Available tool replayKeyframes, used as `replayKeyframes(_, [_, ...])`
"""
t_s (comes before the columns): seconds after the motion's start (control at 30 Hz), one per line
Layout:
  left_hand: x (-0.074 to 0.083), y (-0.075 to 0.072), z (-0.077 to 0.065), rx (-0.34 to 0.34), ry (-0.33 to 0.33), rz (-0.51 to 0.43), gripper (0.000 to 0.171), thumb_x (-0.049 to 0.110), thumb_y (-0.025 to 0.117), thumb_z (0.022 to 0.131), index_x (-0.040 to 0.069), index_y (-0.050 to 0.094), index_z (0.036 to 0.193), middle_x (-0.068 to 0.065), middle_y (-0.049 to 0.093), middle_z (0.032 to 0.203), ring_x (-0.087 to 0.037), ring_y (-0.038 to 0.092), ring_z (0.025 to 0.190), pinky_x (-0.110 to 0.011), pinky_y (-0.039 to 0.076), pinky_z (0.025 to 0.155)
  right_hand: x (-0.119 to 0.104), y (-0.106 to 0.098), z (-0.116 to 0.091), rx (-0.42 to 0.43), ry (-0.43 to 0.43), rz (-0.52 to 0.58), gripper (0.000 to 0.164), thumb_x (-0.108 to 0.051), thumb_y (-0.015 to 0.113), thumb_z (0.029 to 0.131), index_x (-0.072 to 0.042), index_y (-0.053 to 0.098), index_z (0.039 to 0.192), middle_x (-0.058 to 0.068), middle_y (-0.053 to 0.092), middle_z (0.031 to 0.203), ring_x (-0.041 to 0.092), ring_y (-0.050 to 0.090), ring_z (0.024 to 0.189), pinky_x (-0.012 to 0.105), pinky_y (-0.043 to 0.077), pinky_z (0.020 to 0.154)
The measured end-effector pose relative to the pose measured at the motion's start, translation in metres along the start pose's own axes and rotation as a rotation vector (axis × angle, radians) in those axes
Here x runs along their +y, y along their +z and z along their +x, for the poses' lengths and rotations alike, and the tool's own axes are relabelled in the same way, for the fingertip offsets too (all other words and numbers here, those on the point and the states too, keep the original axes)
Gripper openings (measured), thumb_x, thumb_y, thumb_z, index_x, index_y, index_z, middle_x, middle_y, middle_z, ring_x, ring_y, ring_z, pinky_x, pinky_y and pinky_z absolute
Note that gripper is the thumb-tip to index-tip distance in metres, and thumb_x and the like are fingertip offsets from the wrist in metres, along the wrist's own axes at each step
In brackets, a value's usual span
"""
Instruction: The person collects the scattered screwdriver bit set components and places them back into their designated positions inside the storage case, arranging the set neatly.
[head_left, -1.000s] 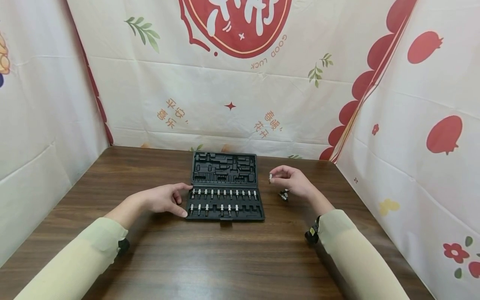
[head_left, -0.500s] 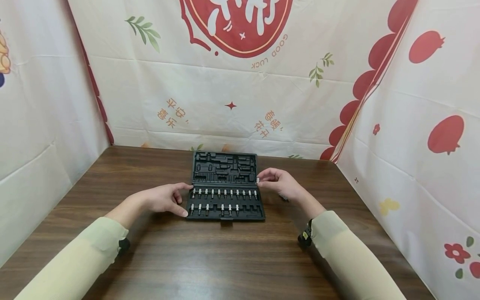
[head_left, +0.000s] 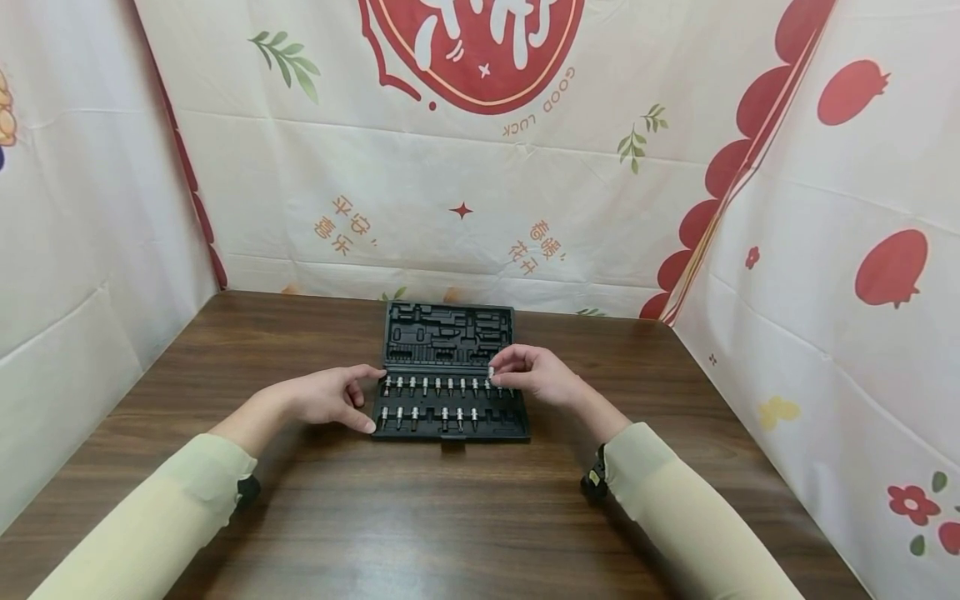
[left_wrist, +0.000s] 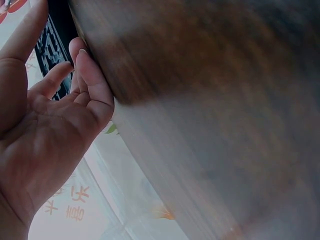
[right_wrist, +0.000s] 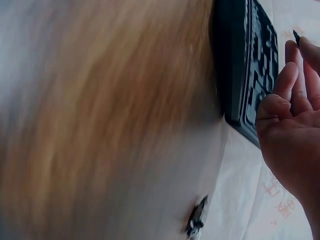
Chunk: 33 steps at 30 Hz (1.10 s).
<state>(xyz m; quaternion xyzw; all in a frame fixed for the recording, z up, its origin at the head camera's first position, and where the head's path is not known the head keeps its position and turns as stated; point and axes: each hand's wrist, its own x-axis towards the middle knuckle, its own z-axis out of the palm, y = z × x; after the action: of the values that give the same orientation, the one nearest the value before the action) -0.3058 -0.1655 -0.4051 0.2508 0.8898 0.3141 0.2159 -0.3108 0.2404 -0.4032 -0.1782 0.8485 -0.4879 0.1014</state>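
An open black plastic case (head_left: 491,433) lies on the table with two rows of silver bit sockets (head_left: 438,386) in its base. Between thumb and fingertips, my right hand (head_left: 547,379) pinches another bit socket (head_left: 491,372) above the right part of the upper row; its dark tip shows in the right wrist view. My left hand (head_left: 326,398) touches the case's left side, index finger at the hinge corner and thumb at the front corner. Its other fingers curl loosely beside the case. Part of the upper row is hidden behind the right fingers.
The case's lid (head_left: 442,333) stands raised at the back, with moulded recesses. Vacant slots (head_left: 502,417) show at the right of the lower row. Loose dark and silver pieces (right_wrist: 197,218) lie on the wooden table (head_left: 450,517), right of the case. Printed cloth (head_left: 420,242) hangs behind.
My right hand has moved left with the bit socket, from beside the case to over its base. It now hides the loose pieces in the head view. My left hand has stayed put.
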Motion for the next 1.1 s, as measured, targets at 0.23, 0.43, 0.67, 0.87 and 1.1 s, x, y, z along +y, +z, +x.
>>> replayKeyframes(0.23, [0.001,0.001,-0.001,-0.001,0.005,-0.014,0.094,0.031,0.093,0.090,0.008,0.043,0.167,-0.013,0.062,0.113,-0.024,0.056,0.099,-0.036,0.049,0.083,-0.006,0.014,0.005,-0.039,-0.024,0.012,0.024,-0.017,0.078,0.103,-0.007,0.073,0.125,0.001,0.077,0.108,0.015,0.070,0.100,0.034,0.055,0.086])
replayKeyframes(0.43, [0.002,0.000,0.000,-0.003,0.000,-0.013,0.094,0.032,0.093,0.090,0.009,0.043,0.167,-0.013,0.062,0.114,-0.024,0.057,0.100,-0.036,0.049,0.084,-0.010,0.027,0.011,-0.060,-0.031,0.041,0.024,-0.014,0.079,0.102,-0.004,0.073,0.124,-0.002,0.077,0.104,0.013,0.071,0.099,0.029,0.056,0.086])
replayKeyframes(0.67, [0.001,0.000,0.000,-0.002,0.016,-0.007,0.095,0.031,0.093,0.090,0.007,0.043,0.167,-0.013,0.062,0.112,-0.023,0.057,0.098,-0.036,0.049,0.083,-0.016,0.040,0.017,-0.089,-0.063,0.014,0.022,-0.012,0.080,0.101,-0.003,0.074,0.120,-0.004,0.076,0.097,0.011,0.069,0.091,0.028,0.054,0.080])
replayKeyframes(0.87, [-0.001,0.000,0.001,-0.001,0.039,-0.008,0.094,0.030,0.093,0.091,0.004,0.043,0.166,-0.012,0.062,0.110,-0.022,0.057,0.095,-0.035,0.049,0.082,-0.021,0.047,0.018,-0.113,-0.054,-0.034,0.021,-0.016,0.081,0.101,-0.008,0.076,0.120,-0.003,0.076,0.099,0.013,0.070,0.092,0.031,0.054,0.081])
replayKeyframes(1.1, [-0.001,0.000,0.000,-0.002,0.041,-0.002,0.094,0.031,0.093,0.091,0.004,0.043,0.166,-0.012,0.062,0.110,-0.022,0.057,0.096,-0.036,0.049,0.083,-0.025,0.053,0.020,-0.149,-0.038,-0.077,0.018,-0.015,0.080,0.102,-0.009,0.076,0.118,0.002,0.078,0.105,0.012,0.071,0.096,0.031,0.056,0.086])
